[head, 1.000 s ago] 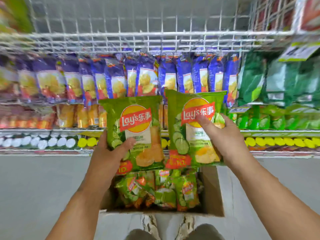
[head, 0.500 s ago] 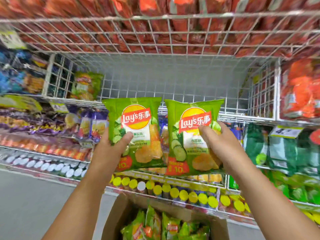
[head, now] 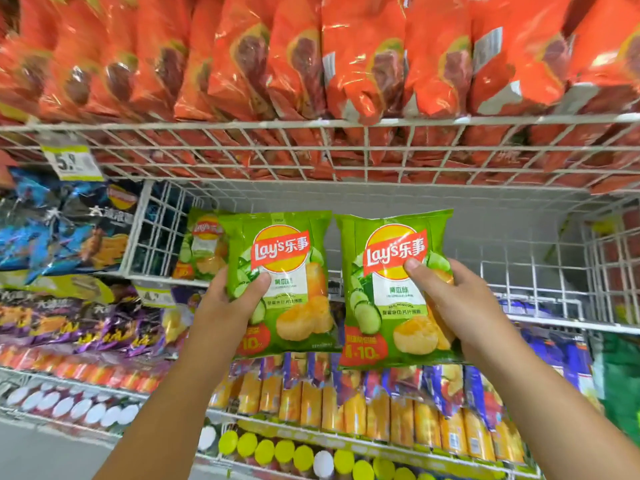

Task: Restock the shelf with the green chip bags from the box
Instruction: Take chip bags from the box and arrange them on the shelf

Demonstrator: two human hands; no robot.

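Two green bags are held upright, side by side, in front of a white wire shelf [head: 519,271]. The left hand [head: 225,306] grips the left bag [head: 287,271] at its lower left edge, thumb across the front; the right hand [head: 460,306] grips the right bag [head: 391,289] at its right edge, thumb on the logo. A third green bag [head: 202,244] stands on the shelf at its left end, just behind the left bag. Above, red bags [head: 311,57] fill the top shelf; below — purple bags [head: 86,327], yellow-orange packs [head: 346,407] and round lids [head: 277,452]. A price tag [head: 71,161] hangs upper left — blue bags [head: 52,230] under it
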